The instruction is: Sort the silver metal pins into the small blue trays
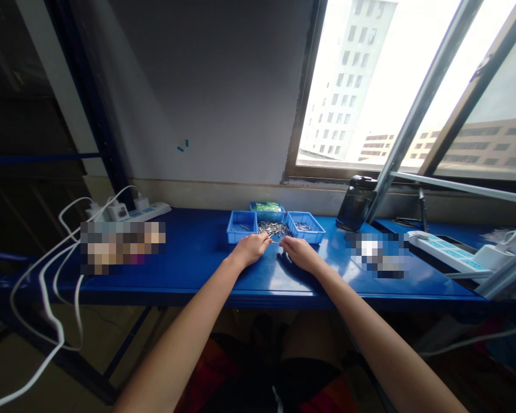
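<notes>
Left hand (253,249) and right hand (300,253) closed, pinching slender piece (276,242) between them; loose metal parts (273,229) beyond.

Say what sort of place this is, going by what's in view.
Probably an indoor workshop or small-parts sorting station: a blue workbench bears small blue bins and a heap of little metal parts, with power strips at both ends.

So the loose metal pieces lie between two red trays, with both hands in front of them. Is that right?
Not quite: the head view shows blue trays. The loose metal pieces do lie between them, left hand and right hand in front.
</notes>
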`<state>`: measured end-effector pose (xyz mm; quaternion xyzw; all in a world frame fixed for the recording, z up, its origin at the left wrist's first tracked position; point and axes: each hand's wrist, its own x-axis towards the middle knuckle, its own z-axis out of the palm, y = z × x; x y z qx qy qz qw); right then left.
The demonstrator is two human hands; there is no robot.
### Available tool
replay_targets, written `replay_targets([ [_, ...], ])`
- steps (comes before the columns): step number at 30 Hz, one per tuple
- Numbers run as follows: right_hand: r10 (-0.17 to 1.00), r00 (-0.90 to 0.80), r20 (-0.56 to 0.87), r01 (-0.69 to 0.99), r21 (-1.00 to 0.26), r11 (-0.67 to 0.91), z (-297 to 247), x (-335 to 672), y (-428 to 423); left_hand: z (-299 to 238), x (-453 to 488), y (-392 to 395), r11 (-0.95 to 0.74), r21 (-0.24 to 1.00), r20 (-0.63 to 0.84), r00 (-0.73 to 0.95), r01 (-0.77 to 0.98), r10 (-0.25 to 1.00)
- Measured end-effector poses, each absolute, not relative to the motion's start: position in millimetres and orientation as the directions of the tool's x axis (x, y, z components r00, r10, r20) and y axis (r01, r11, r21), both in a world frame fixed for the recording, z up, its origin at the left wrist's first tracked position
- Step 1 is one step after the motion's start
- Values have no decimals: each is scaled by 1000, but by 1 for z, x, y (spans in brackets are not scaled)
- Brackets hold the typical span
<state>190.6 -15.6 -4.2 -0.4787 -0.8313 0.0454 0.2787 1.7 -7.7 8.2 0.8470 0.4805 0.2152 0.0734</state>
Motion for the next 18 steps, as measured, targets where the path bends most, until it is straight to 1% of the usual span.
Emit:
replay_targets([
  [18, 815, -396, 422, 773, -326, 544, -4, 191, -15, 10, 2, -9, -530, 315, 296, 448, 788, 843],
])
